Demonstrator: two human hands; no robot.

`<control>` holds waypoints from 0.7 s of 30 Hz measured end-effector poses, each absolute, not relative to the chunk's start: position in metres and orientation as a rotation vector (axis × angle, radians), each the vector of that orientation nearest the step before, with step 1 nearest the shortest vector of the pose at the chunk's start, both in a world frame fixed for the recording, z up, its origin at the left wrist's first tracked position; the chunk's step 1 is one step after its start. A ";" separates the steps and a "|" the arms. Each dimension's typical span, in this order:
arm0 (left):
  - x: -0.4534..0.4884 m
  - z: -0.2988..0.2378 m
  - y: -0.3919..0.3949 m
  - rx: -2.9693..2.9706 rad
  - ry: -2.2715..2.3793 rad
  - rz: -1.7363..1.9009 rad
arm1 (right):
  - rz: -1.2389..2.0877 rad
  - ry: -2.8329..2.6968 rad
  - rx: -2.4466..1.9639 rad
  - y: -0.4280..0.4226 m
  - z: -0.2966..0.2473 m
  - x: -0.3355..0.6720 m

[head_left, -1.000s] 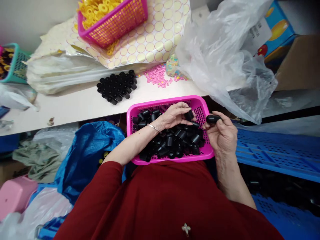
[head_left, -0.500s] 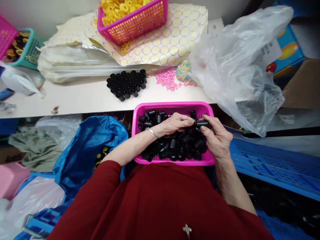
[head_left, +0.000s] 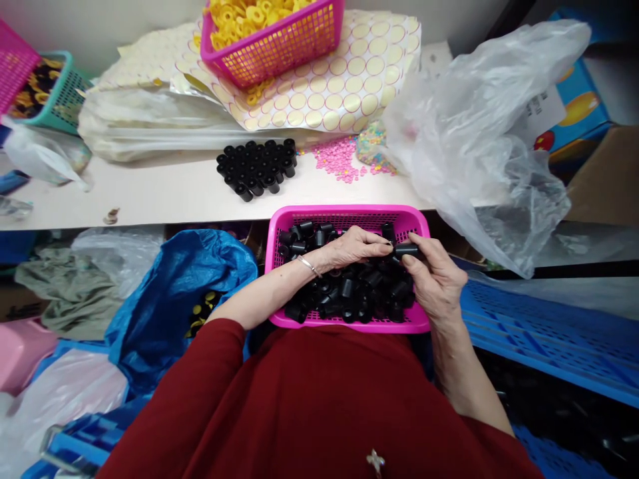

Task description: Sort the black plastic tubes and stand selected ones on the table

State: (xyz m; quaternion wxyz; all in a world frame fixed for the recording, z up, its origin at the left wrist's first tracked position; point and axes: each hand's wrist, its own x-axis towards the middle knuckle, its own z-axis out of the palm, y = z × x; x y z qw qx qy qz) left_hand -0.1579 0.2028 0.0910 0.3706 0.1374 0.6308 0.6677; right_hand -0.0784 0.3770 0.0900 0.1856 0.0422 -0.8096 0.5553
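Note:
My right hand (head_left: 433,271) grips a short black plastic cylinder (head_left: 406,250) between thumb and fingers, lying sideways over the right part of a pink basket (head_left: 349,327). At the cylinder's left end, my left hand (head_left: 353,246) is closed in a pinch, its fingertips meeting that end. Whatever small thing those fingertips hold is too hidden to name. Below both hands, loose black cylinders (head_left: 347,288) of the same kind fill much of the basket in a jumble.
Black cylinders stand upright in a block (head_left: 254,169) on the white shelf (head_left: 180,203). Pink beads (head_left: 339,158) lie beside them. Behind is a pink basket of yellow parts (head_left: 274,50); a clear plastic bag (head_left: 459,133) hangs at right, a blue sack (head_left: 144,319) at left.
The view has shifted slightly. Both hands keep the same hold over the basket, with the cylinder in my right fingers; no clear change otherwise.

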 end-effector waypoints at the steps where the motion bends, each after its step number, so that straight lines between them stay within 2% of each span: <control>1: -0.158 0.090 0.203 0.342 1.616 1.711 | 1.518 -2.309 0.170 0.377 0.090 -0.079; 8: -0.163 0.089 0.201 0.471 1.512 1.715 | 1.092 -2.457 0.527 0.374 0.070 -0.081; 11: -0.169 0.099 0.191 0.593 1.481 1.731 | 1.010 -2.581 0.654 0.367 0.061 -0.081; 14: -0.173 0.113 0.173 0.566 1.629 1.660 | 1.242 -2.585 0.638 0.364 0.057 -0.084; 17: -0.177 0.121 0.141 0.417 1.821 1.799 | 1.636 -2.356 0.280 0.374 0.058 -0.088; 21: -0.195 0.106 0.067 0.046 2.308 2.235 | 1.561 -2.248 -0.142 0.397 0.059 -0.085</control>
